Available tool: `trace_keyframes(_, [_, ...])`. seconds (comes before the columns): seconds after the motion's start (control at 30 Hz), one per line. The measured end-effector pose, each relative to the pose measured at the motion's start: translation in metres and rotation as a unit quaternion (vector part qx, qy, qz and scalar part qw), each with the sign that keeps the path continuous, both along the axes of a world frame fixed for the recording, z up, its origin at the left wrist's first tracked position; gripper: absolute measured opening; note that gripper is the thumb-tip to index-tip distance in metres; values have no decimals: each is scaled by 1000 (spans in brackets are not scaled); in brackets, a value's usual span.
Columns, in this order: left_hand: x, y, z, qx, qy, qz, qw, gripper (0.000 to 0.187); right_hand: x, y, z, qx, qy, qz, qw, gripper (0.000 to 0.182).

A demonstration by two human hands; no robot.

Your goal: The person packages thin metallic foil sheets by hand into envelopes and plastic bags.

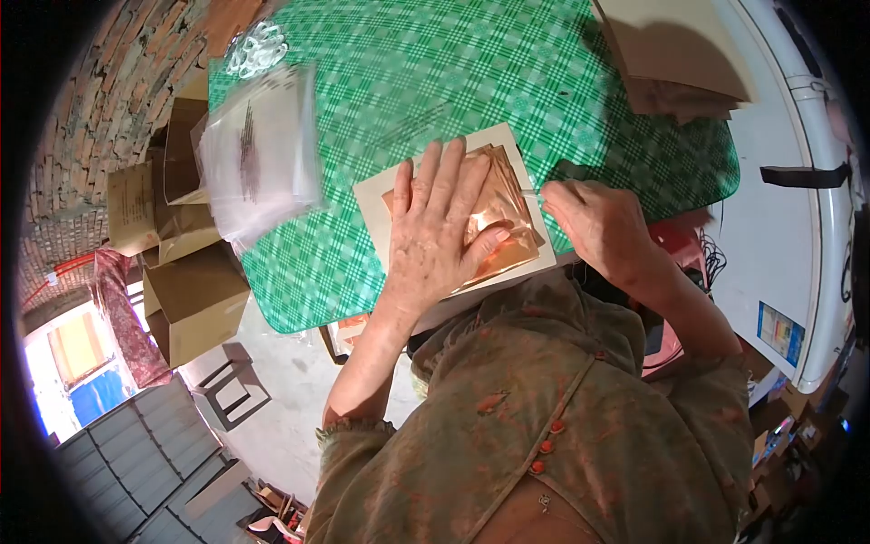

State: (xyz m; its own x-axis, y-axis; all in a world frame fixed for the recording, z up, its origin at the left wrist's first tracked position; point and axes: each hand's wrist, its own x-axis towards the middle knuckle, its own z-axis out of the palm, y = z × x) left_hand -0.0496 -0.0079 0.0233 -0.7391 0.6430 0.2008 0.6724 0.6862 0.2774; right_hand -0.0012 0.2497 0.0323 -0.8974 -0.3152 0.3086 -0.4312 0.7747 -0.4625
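Note:
My left hand (430, 222) lies flat with its fingers extended over a stack of shiny copper-coloured foil sheets (507, 213). Beneath the foil is a cream-coloured square board (373, 195), close to the table's near edge. At the board's right side, my right hand (598, 227) is closed, thumb and fingertips pinched together. A thin white strip (530, 192) shows between its fingertips and the edge of the foil stack. What kind of strip it is, I cannot make out.
A green checked cloth covers the table (390, 82). Clear plastic bags (263, 154) and white loops (258, 50) lie on the left. Brown cardboard sheets (675, 54) rest at the far right. Open cardboard boxes (195, 299) stand beyond the left edge.

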Motion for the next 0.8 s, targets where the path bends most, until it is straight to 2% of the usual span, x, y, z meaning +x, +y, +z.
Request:
trace_keyframes(0.07, [0, 0, -1, 3, 2, -1, 1000, 82, -2, 2, 1, 19, -6, 6, 1000, 13])
trace_keyframes(0.47, [0, 0, 0, -7, -13, 4, 1000, 82, -8, 7, 2, -55, -20, 50, 997, 22])
trace_keyframes(0.67, [0, 0, -1, -11, -17, 5, 1000, 82, -10, 9, 3, 11, -9, 44, 999, 12])
trace_keyframes(0.8, [0, 0, 0, -20, -20, 9, 1000, 83, -12, 8, 11, 32, -4, 53, 998, 15])
